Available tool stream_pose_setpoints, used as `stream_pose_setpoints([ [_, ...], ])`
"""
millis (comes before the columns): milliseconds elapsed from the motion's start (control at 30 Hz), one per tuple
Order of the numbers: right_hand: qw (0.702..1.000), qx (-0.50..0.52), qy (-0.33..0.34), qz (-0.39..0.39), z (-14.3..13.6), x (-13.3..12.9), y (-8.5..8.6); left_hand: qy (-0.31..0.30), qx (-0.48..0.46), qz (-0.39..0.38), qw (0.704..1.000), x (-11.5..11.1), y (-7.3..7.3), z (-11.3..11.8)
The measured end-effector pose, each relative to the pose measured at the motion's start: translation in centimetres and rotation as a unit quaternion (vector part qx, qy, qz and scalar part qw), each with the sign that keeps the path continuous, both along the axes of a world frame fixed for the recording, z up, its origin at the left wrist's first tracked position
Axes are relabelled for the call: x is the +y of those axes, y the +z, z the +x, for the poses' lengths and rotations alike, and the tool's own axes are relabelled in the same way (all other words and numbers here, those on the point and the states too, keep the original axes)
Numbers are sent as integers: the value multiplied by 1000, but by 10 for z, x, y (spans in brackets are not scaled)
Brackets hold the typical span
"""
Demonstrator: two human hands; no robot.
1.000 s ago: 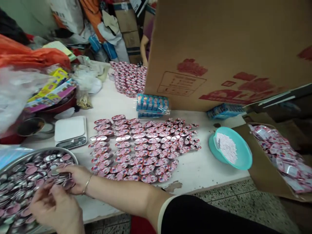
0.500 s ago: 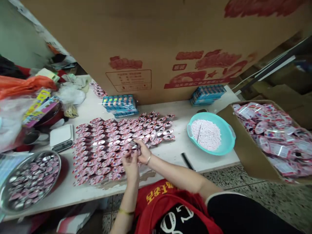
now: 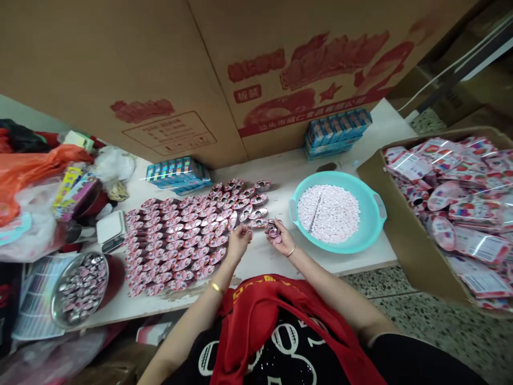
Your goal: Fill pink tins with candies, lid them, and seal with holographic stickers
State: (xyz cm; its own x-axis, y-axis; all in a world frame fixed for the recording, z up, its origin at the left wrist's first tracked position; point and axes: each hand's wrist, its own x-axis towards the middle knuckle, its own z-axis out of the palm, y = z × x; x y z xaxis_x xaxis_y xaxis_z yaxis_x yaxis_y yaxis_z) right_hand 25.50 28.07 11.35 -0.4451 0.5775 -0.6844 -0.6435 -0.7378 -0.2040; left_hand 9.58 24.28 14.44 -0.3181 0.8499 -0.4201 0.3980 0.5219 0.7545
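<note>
Cups several small lids [image 3: 274,234] in the right hand [image 3: 285,244], with one teal basin [image 3: 371,227] to its right. Curls the left hand [image 3: 238,245] beside many tins [image 3: 185,233]; cannot tell whether pinching anything.

Both forearms reach forward, left hand [image 3: 239,243] curled beside the half-open right hand [image 3: 281,239].

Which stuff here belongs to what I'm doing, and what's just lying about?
Likely in the job:
round pieces in your right hand
rows of containers
metal bowl of similar pieces
teal basin

Apparently just lying about:
white scale
orange bag
</note>
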Motion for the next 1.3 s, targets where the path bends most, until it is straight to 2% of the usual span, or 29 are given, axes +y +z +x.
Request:
stream_pose_setpoints([
  [133,1000,-13,25,-6,29,-6,-16,-58,118,-72,989,45,-18,4],
  [267,999,-26,42,-15,34,-9,-20,-138,205,-158,956,77,-28,8],
  [400,997,-32,62,-17,30,-8,-22,-198,257,-227,918,87,-33,7],
  [533,997,-41,72,-10,26,-6,-24,-229,284,-243,899,88,-34,4],
  [633,995,-54,81,-5,26,-5,-23,-239,287,-228,899,84,-32,4],
  [700,994,-60,90,1,25,-3,-21,-242,260,-190,915,76,-28,8],
  [800,993,-62,103,19,23,-1,-17,-256,106,-44,960,56,-22,16],
  [867,991,-59,120,32,18,0,-14,-250,5,51,967,45,-20,21],
  [933,988,-59,139,39,13,3,-11,-211,-23,77,974,41,-21,23],
  [1000,986,-70,148,44,9,5,-10,-144,-1,35,989,45,-24,20],
  [1100,980,-87,167,62,7,8,-10,-79,55,-52,994,66,-29,10],
  [1167,972,-102,195,77,8,9,-11,-97,131,-104,981,85,-31,3],
  [1300,955,-133,245,102,12,8,-14,-197,255,-221,921,120,-36,-5],
])
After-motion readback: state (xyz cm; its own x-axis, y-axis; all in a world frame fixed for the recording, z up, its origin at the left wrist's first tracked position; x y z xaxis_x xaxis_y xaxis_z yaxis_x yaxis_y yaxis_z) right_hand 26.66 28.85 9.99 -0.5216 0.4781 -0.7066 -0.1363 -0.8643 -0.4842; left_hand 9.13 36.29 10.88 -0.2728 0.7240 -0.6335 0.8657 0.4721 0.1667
